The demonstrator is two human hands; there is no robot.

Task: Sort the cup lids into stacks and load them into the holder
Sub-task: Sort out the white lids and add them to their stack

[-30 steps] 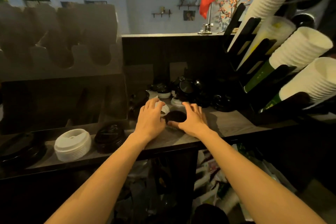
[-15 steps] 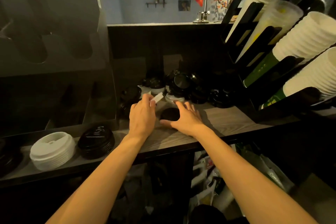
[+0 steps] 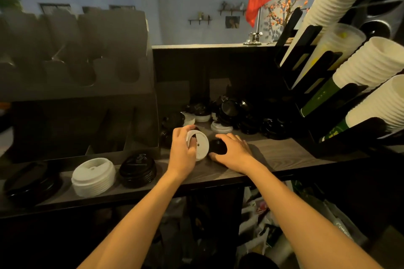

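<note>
Broadly, the grey holder fills the upper left of the frame, and its slots look unloaded as far as the dim light lets me tell. At the right edge a dark rack carries slanted columns of paper cups. The wooden counter runs across the middle. On it, at centre and towards the back, lies a loose heap of lids, mostly black with a few white ones mixed in.

At lower left three sorted stacks stand side by side: a dark stack at the frame edge, a white stack and a black stack.

The hands are close together at centre, just in front of the heap. The left hand grips a white lid, tipped up on edge with the fingers curled round its rim. The right hand cups a black lid that lies on the counter, thumb and forefinger on either side of it.

I judge that sorting is in hand and loading has not begun. Next, each lid likely wants carrying left to its matching stack and seating squarely so that it nests.
</note>
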